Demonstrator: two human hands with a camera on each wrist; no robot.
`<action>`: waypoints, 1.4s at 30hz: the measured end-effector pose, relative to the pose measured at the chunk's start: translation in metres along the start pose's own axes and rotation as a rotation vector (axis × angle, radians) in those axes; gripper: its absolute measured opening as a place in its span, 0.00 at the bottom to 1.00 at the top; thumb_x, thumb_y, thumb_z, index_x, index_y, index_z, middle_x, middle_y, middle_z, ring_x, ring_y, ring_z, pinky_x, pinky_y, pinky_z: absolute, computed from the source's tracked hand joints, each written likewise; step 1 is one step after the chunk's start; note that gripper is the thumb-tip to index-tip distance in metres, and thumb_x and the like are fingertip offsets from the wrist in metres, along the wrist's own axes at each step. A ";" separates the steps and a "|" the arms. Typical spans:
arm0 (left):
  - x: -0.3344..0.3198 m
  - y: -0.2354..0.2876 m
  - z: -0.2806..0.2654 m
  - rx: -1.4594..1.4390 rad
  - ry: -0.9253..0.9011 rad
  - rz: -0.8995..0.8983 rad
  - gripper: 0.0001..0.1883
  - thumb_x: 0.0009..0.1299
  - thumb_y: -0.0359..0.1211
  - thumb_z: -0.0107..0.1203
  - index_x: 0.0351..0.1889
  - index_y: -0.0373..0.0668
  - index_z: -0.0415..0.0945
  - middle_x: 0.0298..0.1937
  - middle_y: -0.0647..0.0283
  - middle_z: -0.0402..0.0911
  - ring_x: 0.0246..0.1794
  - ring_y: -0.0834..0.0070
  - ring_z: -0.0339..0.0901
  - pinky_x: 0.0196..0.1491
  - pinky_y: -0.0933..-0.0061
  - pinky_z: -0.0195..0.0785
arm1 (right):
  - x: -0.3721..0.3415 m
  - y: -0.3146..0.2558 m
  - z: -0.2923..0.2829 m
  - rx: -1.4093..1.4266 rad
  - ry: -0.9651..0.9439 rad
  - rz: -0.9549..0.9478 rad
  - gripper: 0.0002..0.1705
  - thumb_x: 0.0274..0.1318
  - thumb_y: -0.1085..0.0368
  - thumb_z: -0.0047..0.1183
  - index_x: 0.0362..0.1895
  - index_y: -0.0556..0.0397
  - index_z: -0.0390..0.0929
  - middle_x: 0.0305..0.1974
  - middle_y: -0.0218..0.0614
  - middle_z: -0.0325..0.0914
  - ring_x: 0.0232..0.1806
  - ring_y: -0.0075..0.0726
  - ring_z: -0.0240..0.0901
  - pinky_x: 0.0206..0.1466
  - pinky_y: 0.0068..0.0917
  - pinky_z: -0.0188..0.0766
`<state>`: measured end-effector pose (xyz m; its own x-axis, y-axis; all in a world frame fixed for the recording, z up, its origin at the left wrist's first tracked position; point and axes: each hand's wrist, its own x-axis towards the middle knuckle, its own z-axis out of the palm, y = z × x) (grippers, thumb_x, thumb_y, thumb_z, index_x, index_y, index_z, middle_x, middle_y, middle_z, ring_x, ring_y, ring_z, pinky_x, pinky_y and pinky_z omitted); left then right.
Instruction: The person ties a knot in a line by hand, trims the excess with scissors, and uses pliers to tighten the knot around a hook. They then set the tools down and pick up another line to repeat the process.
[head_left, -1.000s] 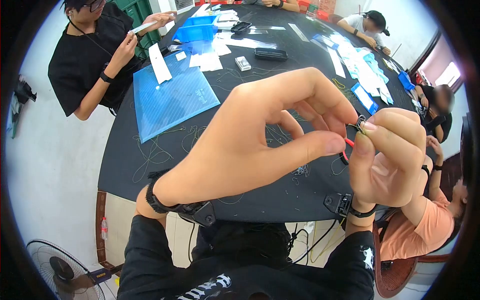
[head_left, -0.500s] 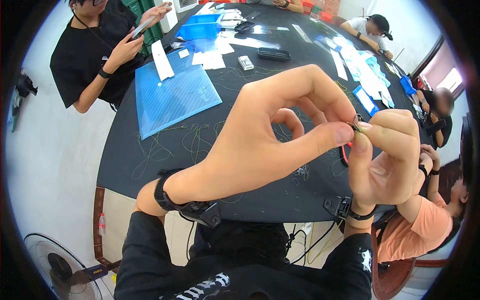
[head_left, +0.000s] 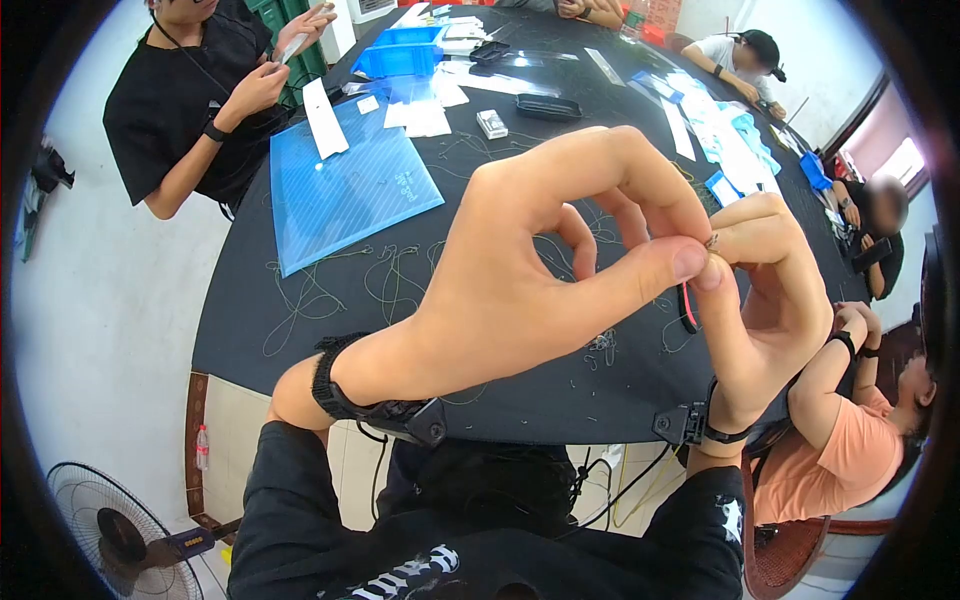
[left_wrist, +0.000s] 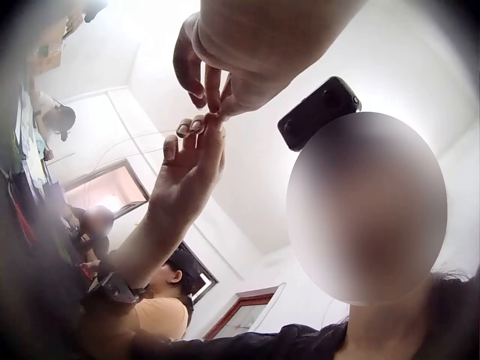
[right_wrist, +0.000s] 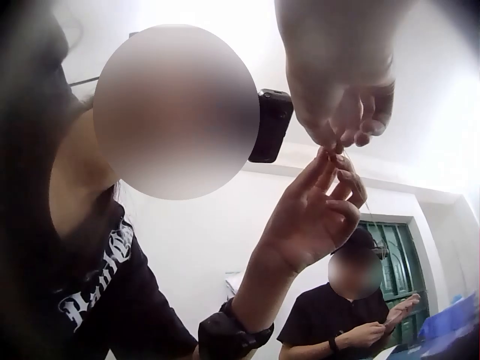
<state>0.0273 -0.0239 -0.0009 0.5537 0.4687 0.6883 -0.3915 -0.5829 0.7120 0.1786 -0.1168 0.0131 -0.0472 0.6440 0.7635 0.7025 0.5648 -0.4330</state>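
Observation:
In the head view my left hand (head_left: 520, 270) reaches across, thumb and forefinger pinching a tiny dark fish hook (head_left: 711, 242) with thin line. My right hand (head_left: 765, 290) meets it there, also pinching at the hook with thumb and forefinger. The fingertips of both hands press together and hide most of the hook. From below, the left wrist view has the right hand (left_wrist: 184, 176) raised to the left fingertips. A fine thread of line (right_wrist: 358, 174) trails from the pinched fingers in the right wrist view.
Under the hands, a black-covered table (head_left: 480, 400) bears a small pile of hooks (head_left: 602, 346), loose loops of line (head_left: 305, 300) and a red-and-black handled tool (head_left: 688, 308). A blue folder (head_left: 350, 200), a blue bin (head_left: 400, 55) and papers lie farther off. Other people sit around.
The hook, its curved wire visible earlier, is now mostly covered by fingertips. My left thumb and forefinger have closed in on it, and the right hand has turned slightly.

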 end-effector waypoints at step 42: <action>-0.001 0.001 -0.005 0.422 -0.112 0.058 0.03 0.63 0.26 0.51 0.31 0.37 0.74 0.31 0.67 0.76 0.32 0.83 0.72 0.33 0.84 0.62 | 0.002 0.000 -0.010 0.171 0.016 0.256 0.12 0.61 0.63 0.44 0.32 0.60 0.69 0.29 0.34 0.65 0.26 0.20 0.60 0.21 0.10 0.52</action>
<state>0.0232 -0.0219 0.0002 0.6253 0.3661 0.6892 -0.1028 -0.8368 0.5377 0.1859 -0.1203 0.0197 0.1281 0.7690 0.6263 0.5604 0.4649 -0.6854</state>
